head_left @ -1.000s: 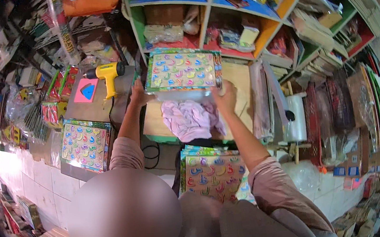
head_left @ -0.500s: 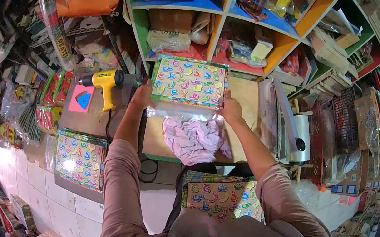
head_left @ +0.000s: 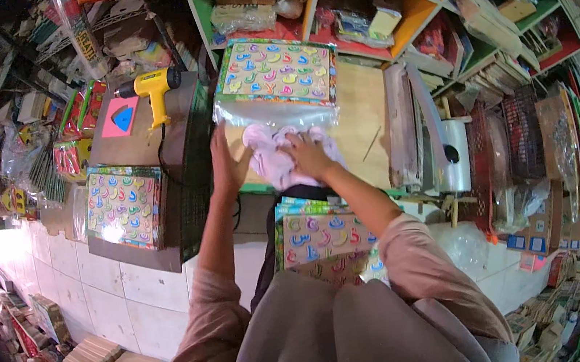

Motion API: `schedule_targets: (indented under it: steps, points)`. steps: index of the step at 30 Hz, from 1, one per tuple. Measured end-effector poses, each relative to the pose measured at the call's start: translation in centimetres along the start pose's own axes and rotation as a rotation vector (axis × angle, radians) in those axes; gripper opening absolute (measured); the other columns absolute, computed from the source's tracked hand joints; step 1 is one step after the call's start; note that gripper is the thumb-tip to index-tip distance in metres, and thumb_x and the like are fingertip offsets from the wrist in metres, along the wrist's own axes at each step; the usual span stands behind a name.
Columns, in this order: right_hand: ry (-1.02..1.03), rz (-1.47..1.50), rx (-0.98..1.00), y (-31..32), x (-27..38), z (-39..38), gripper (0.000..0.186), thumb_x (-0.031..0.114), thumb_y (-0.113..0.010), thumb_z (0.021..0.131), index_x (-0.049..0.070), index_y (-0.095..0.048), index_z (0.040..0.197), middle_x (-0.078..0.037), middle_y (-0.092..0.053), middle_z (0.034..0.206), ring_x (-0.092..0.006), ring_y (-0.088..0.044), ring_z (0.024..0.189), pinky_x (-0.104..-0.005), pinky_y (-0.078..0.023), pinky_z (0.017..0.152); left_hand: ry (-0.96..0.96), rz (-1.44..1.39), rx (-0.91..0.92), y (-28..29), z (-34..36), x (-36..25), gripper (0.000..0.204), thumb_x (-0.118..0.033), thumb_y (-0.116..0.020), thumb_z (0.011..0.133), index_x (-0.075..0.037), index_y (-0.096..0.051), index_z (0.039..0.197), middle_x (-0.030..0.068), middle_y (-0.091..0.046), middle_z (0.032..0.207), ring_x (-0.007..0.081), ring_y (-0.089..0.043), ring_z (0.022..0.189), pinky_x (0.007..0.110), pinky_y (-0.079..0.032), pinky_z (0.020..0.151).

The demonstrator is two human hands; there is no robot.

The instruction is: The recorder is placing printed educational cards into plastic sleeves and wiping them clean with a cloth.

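Below the Arabic-lettered board [head_left: 277,70], the right hand [head_left: 307,155] covers pink cloth [head_left: 269,160], grip unclear; the left hand [head_left: 227,163] lies spread alongside.

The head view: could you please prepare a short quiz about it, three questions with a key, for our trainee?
1. True or false: the right hand rests on the pale pink cloth.
2. Fill in the colour: the small blue shape near the yellow drill lies on a ____ sheet.
3. Which of the person's two hands is nearer to the drill?

Key: 1. True. 2. Pink. 3. It is the left hand.
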State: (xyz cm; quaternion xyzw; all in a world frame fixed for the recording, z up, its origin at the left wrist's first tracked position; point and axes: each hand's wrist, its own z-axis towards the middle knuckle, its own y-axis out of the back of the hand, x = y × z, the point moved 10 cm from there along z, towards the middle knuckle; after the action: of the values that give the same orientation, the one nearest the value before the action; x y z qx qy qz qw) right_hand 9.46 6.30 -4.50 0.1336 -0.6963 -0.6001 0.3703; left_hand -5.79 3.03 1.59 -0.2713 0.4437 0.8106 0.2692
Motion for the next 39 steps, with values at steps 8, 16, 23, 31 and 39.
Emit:
schedule_targets:
  steps: [8, 16, 23, 31, 39]
  points:
    - [-0.104, 0.522, -0.301, 16.3, 1.4, -9.1, 0.037, 0.002, -0.058, 0.056, -0.001, -0.056, 0.092, -0.012, -0.054, 0.092, -0.0283, -0.055, 0.085, -0.0309, -0.044, 0.076, 0.630, -0.662, 0.393, 0.7, -21.9, -4.2, 0.051, -0.006, -0.065, 0.072, -0.001, -0.042, 0.116, 0.0051, -0.053, 0.098, 0.0133, -0.051, 0.087, 0.028, -0.043, 0.077]
    - [-0.155, 0.138, 0.086, 4.0, 16.4, -19.4, 0.062, 0.041, -0.066, 0.064, 0.021, -0.047, 0.119, -0.010, -0.016, 0.138, -0.0410, -0.005, 0.126, -0.0689, -0.013, 0.088, 0.496, -0.554, 0.568, 1.4, -21.9, -6.7, 0.042, -0.004, -0.061, 0.069, 0.001, -0.048, 0.108, 0.0082, -0.056, 0.104, 0.0146, -0.051, 0.093, 0.028, -0.041, 0.082]
    - [-0.729, -0.181, -0.364, 8.1, -1.4, -28.5, 0.053, 0.019, -0.064, 0.061, 0.013, -0.050, 0.112, -0.008, -0.038, 0.126, -0.0333, -0.031, 0.118, -0.0556, -0.031, 0.087, 0.636, -0.687, 0.637, -0.6, -23.5, -6.0, 0.037, 0.001, -0.055, 0.074, 0.001, -0.044, 0.109, 0.0057, -0.055, 0.090, 0.0114, -0.052, 0.078, 0.025, -0.043, 0.072]
    - [-0.539, 0.173, -0.506, 13.0, 2.6, -34.4, 0.047, 0.017, -0.068, 0.053, 0.003, -0.055, 0.096, -0.017, -0.053, 0.101, -0.0339, -0.050, 0.092, -0.0420, -0.037, 0.085, 0.818, -0.864, 0.540, -0.5, -24.1, -6.5, 0.045, -0.001, -0.053, 0.078, -0.002, -0.038, 0.120, 0.0048, -0.051, 0.096, 0.0117, -0.049, 0.090, 0.025, -0.040, 0.079]
    - [-0.152, 0.341, -0.047, 2.2, 12.3, -25.4, 0.058, 0.021, -0.065, 0.059, 0.022, -0.049, 0.115, -0.006, -0.027, 0.135, -0.0366, -0.013, 0.127, -0.0553, -0.026, 0.094, 0.639, -0.726, 0.538, 0.4, -22.9, -7.0, 0.041, -0.001, -0.054, 0.078, -0.002, -0.041, 0.117, 0.0057, -0.053, 0.102, 0.0121, -0.051, 0.089, 0.026, -0.042, 0.077]
